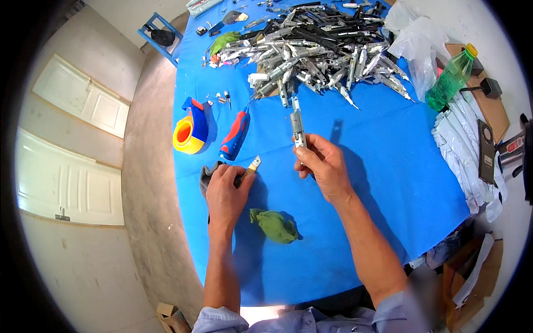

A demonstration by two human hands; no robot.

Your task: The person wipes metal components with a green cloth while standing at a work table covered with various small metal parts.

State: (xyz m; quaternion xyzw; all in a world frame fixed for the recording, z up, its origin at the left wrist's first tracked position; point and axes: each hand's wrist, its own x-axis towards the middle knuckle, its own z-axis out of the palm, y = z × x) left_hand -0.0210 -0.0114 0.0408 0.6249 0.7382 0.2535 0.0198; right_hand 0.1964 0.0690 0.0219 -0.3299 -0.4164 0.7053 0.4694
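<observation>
My right hand grips a slim pen-shaped device of grey translucent and white plastic by its lower end, held upright above the table. My left hand is closed around a yellowish tool with a pale metal tip, which looks like a utility knife. A dark grey cloth shows at that hand's left side, partly hidden by it. Just beyond lies an electric screwdriver with a red and blue grip. Between my forearms rests a crumpled green cloth.
A large heap of similar devices covers the table's far part. Left are a yellow-and-blue tape dispenser and small loose parts. Right stand a green plastic bottle, white plastic bags and a dark flat device. Blue cloth covers the table.
</observation>
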